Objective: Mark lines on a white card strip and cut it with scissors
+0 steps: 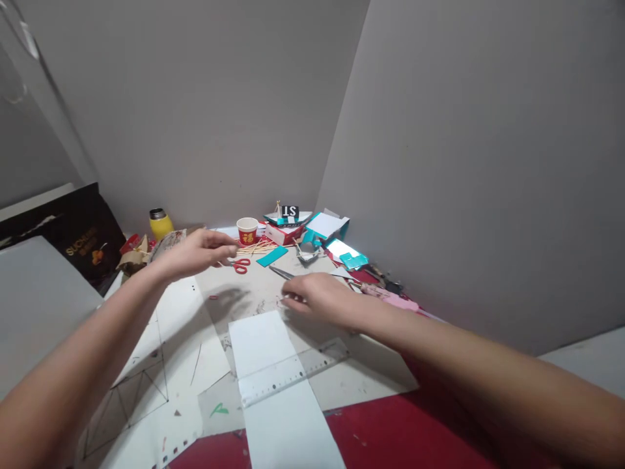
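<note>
Your ruler (295, 372) lies across the white strip (288, 426) on the tabletop (385, 430): set out, it seems, but no cut shows along it; your left hand (208, 252) is by the red-handled scissors (237, 264), your right hand (317, 296) by a dark pointed tool (280, 272), and I cannot tell whether either grips anything

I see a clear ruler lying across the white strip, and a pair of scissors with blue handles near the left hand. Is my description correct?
Not entirely: the head view shows that the scissors near the left hand have red handles, not blue ones. The clear ruler does lie across the white strip.
</note>
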`<state>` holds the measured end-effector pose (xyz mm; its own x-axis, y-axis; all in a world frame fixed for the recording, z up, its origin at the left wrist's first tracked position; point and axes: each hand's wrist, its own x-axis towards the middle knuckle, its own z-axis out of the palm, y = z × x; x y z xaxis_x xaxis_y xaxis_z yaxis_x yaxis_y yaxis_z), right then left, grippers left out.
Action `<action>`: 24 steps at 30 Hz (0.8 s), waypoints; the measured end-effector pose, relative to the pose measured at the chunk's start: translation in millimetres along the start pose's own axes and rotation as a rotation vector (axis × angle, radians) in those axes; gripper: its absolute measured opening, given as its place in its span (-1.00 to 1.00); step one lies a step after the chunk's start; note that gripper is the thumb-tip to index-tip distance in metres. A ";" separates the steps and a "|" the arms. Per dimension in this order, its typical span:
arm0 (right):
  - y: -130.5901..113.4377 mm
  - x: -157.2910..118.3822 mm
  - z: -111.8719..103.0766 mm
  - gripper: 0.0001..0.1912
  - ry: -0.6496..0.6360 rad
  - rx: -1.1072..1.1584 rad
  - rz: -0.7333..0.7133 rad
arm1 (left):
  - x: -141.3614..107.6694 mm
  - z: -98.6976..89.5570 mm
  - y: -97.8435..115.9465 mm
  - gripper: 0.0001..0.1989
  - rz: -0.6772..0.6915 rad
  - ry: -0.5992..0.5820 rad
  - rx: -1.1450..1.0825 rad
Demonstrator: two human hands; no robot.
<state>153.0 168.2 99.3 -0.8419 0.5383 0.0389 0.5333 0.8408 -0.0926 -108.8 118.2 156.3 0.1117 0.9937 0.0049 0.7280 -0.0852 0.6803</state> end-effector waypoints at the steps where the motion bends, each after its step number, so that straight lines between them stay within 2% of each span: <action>1: -10.2 12.3 2.1 -0.79 -0.010 0.007 -0.030 | 0.9 -5.6 -16.1 -0.67 -0.043 0.041 0.055; 3: -28.8 36.2 6.5 -0.80 -0.027 0.018 -0.073 | -1.2 -10.9 -47.3 -0.72 -0.149 0.116 0.185; 5: -43.2 55.0 10.9 -0.81 -0.061 0.030 -0.106 | -7.3 -10.0 -74.3 -0.73 -0.262 0.142 0.307; 9: -58.4 69.5 20.5 -0.79 -0.120 0.062 -0.157 | -22.2 1.3 -107.8 -0.72 -0.416 0.164 0.493; 15: -55.6 60.0 31.3 -0.75 -0.137 0.123 -0.155 | -25.7 23.9 -123.5 -0.68 -0.443 0.198 0.643; 21: -42.3 47.1 30.8 -0.76 -0.116 0.156 -0.086 | -26.0 46.2 -122.9 -0.68 -0.385 0.230 0.710; 24: -36.7 42.7 28.2 -0.76 -0.111 0.174 -0.069 | -27.8 51.4 -119.7 -0.68 -0.371 0.229 0.704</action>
<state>95.2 158.7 76.3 -0.8847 0.4625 -0.0576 0.4603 0.8476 -0.2639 -164.2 97.1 37.1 -0.3042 0.9500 0.0709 0.9523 0.3013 0.0496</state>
